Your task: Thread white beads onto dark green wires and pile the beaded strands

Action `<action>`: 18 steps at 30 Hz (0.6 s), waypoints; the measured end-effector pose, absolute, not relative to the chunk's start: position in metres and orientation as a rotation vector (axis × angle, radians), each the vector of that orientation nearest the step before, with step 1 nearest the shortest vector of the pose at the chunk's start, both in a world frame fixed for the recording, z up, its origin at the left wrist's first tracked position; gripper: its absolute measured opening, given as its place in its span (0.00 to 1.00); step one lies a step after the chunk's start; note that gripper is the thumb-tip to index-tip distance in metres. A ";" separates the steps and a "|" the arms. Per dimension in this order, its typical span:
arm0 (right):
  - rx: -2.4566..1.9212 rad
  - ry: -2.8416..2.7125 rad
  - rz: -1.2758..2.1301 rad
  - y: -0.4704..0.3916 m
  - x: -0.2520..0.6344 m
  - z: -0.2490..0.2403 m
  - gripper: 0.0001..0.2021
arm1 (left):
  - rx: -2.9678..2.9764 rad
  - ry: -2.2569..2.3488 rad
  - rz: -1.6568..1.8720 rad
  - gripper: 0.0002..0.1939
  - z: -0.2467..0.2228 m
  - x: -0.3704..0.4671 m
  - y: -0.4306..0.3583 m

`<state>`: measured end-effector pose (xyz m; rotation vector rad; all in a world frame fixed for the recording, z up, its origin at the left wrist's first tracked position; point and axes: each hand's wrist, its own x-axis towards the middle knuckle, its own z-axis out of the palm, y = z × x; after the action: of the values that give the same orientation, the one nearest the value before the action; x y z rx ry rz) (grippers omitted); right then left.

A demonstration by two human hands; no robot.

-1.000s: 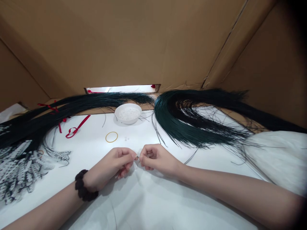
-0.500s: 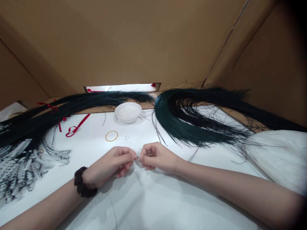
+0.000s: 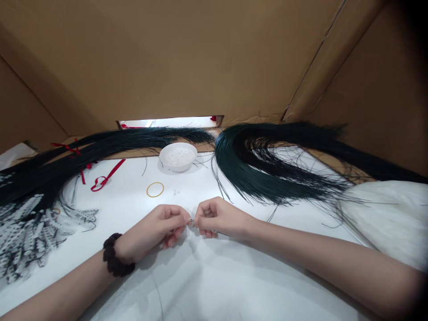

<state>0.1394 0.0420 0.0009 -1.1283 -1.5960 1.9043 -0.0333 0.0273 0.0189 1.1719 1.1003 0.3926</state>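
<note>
My left hand (image 3: 170,225) and my right hand (image 3: 216,217) meet at the fingertips, low over the white table surface. Both are closed in a pinch. A short piece of thin dark strand (image 3: 191,221) shows in the small gap between them, and its ends are hidden by the fingers. Beyond the hands stands a white bowl (image 3: 177,167) with small whitish pieces in it. A few tiny clear beads (image 3: 176,192) lie loose on the table nearer to me, beside a yellow rubber band (image 3: 155,190).
Bundles of dark strands lie at the left (image 3: 100,145) and right (image 3: 254,180). White-beaded strand ends (image 3: 30,236) spread at the far left, near a red ribbon (image 3: 109,176). A white plastic-looking bundle (image 3: 391,214) sits at right. Cardboard walls (image 3: 174,62) enclose the table.
Both hands keep almost the same place and the same pinch. A little more of the strand shows between the fingertips, and the right hand has shifted very slightly.
</note>
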 end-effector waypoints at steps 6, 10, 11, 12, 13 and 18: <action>-1.151 -1.591 1.903 0.042 0.139 0.001 0.01 | 1.180 1.106 0.392 0.08 0.019 -0.032 0.028; -1.143 -1.579 1.915 0.043 0.139 -0.001 0.01 | 1.207 1.131 0.416 0.09 0.016 -0.031 0.027; -1.145 -1.576 1.919 0.044 0.139 -0.001 0.01 | 1.217 1.139 0.421 0.09 0.015 -0.031 0.027; -1.148 -1.574 1.920 0.044 0.138 -0.001 0.01 | 1.230 1.147 0.427 0.09 0.014 -0.031 0.027; -1.151 -1.575 1.920 0.044 0.138 -0.001 0.01 | 1.247 1.156 0.431 0.10 0.013 -0.032 0.027; -1.143 -1.594 1.914 0.044 0.139 -0.001 0.01 | 1.331 1.191 0.449 0.12 0.010 -0.033 0.028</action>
<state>0.1392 0.0441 -0.0012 -1.1427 -1.5940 1.9136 -0.0330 0.0279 0.0095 1.3307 1.1911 0.4494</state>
